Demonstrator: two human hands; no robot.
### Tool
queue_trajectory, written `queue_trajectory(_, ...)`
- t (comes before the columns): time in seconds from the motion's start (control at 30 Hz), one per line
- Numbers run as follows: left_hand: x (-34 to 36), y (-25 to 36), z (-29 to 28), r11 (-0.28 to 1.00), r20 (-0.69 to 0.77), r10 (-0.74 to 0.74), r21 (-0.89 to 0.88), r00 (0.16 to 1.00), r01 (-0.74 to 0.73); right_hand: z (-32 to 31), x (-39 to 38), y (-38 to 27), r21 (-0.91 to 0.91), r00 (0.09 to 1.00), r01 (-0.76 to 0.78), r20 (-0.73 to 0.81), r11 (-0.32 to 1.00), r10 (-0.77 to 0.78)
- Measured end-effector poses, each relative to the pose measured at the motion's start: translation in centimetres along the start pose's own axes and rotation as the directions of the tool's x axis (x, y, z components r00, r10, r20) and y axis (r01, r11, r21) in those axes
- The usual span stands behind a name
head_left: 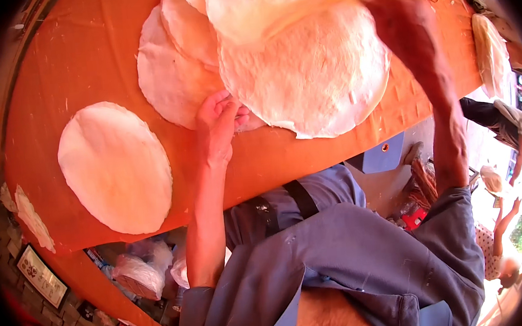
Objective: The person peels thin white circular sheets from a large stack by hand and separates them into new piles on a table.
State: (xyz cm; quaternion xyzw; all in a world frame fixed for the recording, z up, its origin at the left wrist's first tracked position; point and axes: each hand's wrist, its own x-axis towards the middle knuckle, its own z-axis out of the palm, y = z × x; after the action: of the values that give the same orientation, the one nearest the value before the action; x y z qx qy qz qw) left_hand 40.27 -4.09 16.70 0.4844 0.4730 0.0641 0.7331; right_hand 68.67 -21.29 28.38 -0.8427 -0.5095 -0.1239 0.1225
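Several thin, round, pale flatbreads lie overlapping on an orange-covered table. The large front flatbread overlaps the others, its near edge hanging slightly uneven. At its left edge is my left hand, fingers curled and thumb pressed in, pinching the rim. My right hand reaches to the far right of the pile, at the edge of the upper flatbread, which is folded and smeared by motion there. Its fingers are blurred but look closed on that edge. A single flatbread lies apart at the left.
The orange table curves round in front of me. More flatbread hangs at its left edge. Plastic bags sit below the tabletop. A blue stool stands beneath the right side. Other people are at the far right.
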Motion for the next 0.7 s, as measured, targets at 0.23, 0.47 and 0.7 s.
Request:
queue_trajectory(0.23, -1.5, -3.0, 0.6, 0.949, 0.139, -0.038, -0.305, 0.99, 0.08, 3.7, -9.2, -6.2, 0.129, 0.925, -0.007, 0.378, 0.992, -0.042)
queue_trajectory(0.47, -3.3, -4.2, 2.6, 0.929, 0.482, -0.115, -0.256, 0.869, 0.266, 4.2, -14.3, -7.1, 0.264, 0.961, -0.076, 0.276, 0.962, 0.0)
queue_trajectory(0.7, -3.3, -3.6, 3.5, 0.873, 0.55, -0.049, -0.381, 0.833, 0.303, 1.7, -17.0, -7.2, 0.27, 0.961, -0.014, 0.268, 0.963, -0.061)
